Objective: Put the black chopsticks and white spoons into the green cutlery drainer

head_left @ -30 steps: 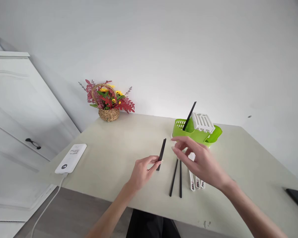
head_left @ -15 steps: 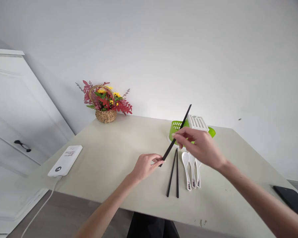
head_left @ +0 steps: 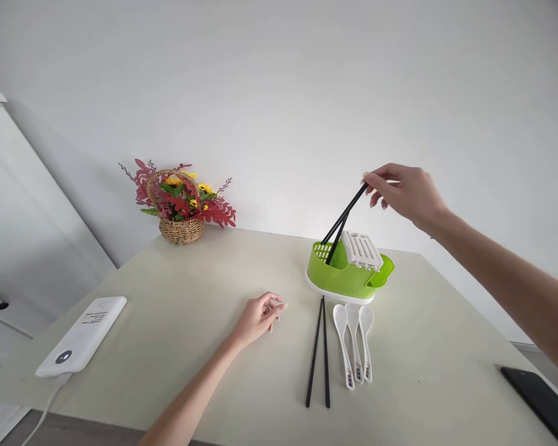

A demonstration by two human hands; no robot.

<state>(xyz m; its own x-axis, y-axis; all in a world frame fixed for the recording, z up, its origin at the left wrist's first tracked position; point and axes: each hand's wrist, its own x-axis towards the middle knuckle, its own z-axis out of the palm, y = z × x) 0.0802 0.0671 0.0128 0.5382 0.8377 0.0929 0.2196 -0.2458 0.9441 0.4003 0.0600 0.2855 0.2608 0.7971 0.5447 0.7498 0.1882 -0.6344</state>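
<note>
Black chopsticks (head_left: 348, 210) slant down into the left compartment of a green cutlery holder (head_left: 339, 280), crossing one another. My right hand (head_left: 402, 189) pinches their upper ends between thumb and fingers, above the holder. My left hand (head_left: 259, 317) is low over the table, left of the holder, its fingers loosely curled and apart with nothing in them. In front of the holder, two more black chopsticks (head_left: 326, 359) lie with their far ends together. Beside them rest three white spoons (head_left: 353, 341), bowls toward the holder.
A white slotted rack (head_left: 363, 249) sits on top of the holder. At the back left stands a wicker basket of artificial flowers (head_left: 182, 230). A white power bank (head_left: 81, 334) with a cable lies at the left, a black phone (head_left: 539, 396) at the right edge.
My right hand has moved up and away, bringing the chopsticks' lower ends into the holder. My left hand has let go of them and stays lower left. The view has shifted slightly.
</note>
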